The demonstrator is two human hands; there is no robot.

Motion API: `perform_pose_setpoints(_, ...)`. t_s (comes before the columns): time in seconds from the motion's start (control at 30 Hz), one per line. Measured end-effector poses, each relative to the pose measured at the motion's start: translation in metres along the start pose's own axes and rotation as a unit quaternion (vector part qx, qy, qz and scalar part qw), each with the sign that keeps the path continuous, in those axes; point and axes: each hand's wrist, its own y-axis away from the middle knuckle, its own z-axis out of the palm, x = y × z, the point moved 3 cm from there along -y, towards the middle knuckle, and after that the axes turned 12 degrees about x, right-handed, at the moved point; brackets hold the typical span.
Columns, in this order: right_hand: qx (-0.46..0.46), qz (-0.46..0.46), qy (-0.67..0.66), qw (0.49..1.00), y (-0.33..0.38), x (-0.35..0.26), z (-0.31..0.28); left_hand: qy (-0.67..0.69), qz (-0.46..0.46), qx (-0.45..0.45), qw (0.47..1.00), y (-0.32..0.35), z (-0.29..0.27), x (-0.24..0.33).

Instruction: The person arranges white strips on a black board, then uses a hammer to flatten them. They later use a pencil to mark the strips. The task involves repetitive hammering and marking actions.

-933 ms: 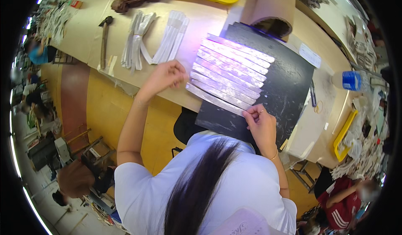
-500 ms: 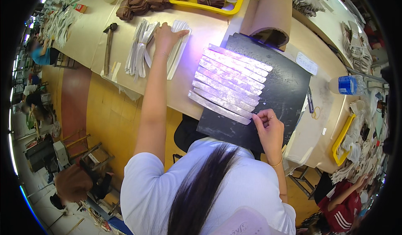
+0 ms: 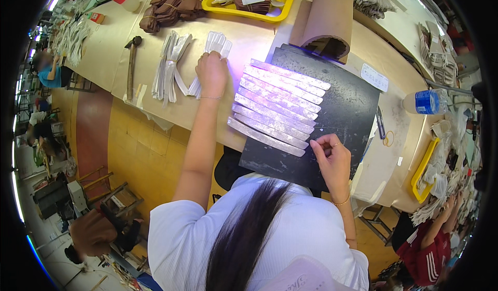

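My left hand (image 3: 211,74) is curled over a stack of pale white strips (image 3: 217,41) on the table, fingers closed round it. Left of it lies another bundle of white strips (image 3: 167,69), fanned at its ends. In front of me a row of several silvery, mottled strips (image 3: 282,96) rests side by side on a black board (image 3: 332,109), under bright violet-white light. Just beyond the right end of the nearest strips, my right hand (image 3: 333,159) hovers with thumb and forefinger drawn together. Whatever is between those fingertips, if anything, is too small to see.
A hammer (image 3: 132,65) lies on the left. Brown bundles (image 3: 166,8) and a yellow tray (image 3: 249,13) stand at the back, beside a curved brown roll (image 3: 332,24). On the right are a pen-like tool (image 3: 381,122), rubber bands (image 3: 389,138) and a jar (image 3: 425,103).
My left hand has come nearer and closed over the right stack of white strips. My right hand sits slightly off the silvery strips' ends, almost still. The view has shifted a little.
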Motion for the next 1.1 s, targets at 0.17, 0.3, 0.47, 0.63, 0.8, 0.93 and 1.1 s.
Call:
perform_pose_setpoints(0.17, 0.009, 0.018, -0.011, 1.000, 0.001, 0.002, -0.002, 0.010, -0.027, 0.022, 0.999, -0.002, 0.006, -0.003)
perform_pose_setpoints(0.3, 0.010, 0.037, -0.014, 0.999, 0.003, 0.006, -0.004, 0.059, -0.062, 0.011, 0.996, -0.013, 0.007, -0.017)
perform_pose_setpoints(0.47, 0.015, 0.035, -0.023, 0.999, 0.003, 0.008, -0.007, -0.008, 0.037, 0.128, 0.991, -0.028, 0.001, -0.030)
perform_pose_setpoints(0.63, 0.021, 0.026, -0.023, 0.999, 0.003, 0.008, -0.007, 0.016, -0.054, 0.008, 0.998, -0.036, 0.002, -0.043)
perform_pose_setpoints(0.8, 0.018, 0.036, -0.030, 0.999, 0.005, 0.007, -0.006, 0.080, -0.126, -0.088, 0.985, -0.038, 0.009, -0.046)
perform_pose_setpoints(0.93, 0.021, 0.030, -0.039, 0.999, 0.007, 0.008, -0.008, 0.090, -0.046, -0.043, 0.994, -0.025, 0.016, -0.031)
perform_pose_setpoints(1.1, -0.029, 0.053, -0.139, 0.988, -0.001, -0.004, -0.021, 0.177, 0.018, -0.069, 0.982, -0.028, -0.041, 0.009)
